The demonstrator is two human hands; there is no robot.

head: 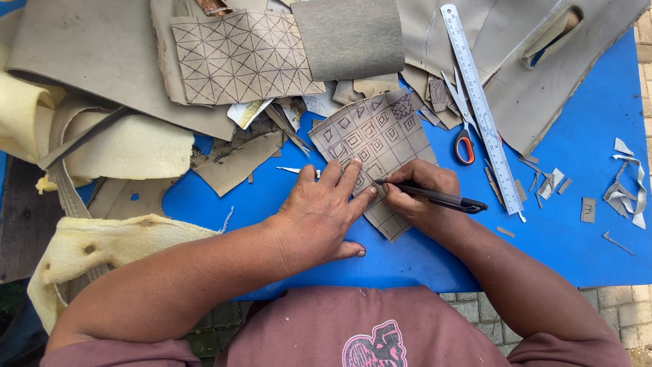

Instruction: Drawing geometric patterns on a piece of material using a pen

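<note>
A tan leather piece [377,139], marked with a drawn grid of small squares, triangles and diamonds, lies tilted on the blue table [584,156]. My left hand [320,214] rests flat on its lower left part, fingers spread, pinning it down. My right hand [419,194] grips a black pen [435,197] with its tip touching the leather near my left fingertips.
A steel ruler [481,102] and orange-handled scissors [464,129] lie to the right. Another leather piece with a diamond grid [241,58], plain leather sheets [102,54], yellow foam [115,153] and small offcuts [628,183] crowd the back, left and right. Paving shows below the table edge.
</note>
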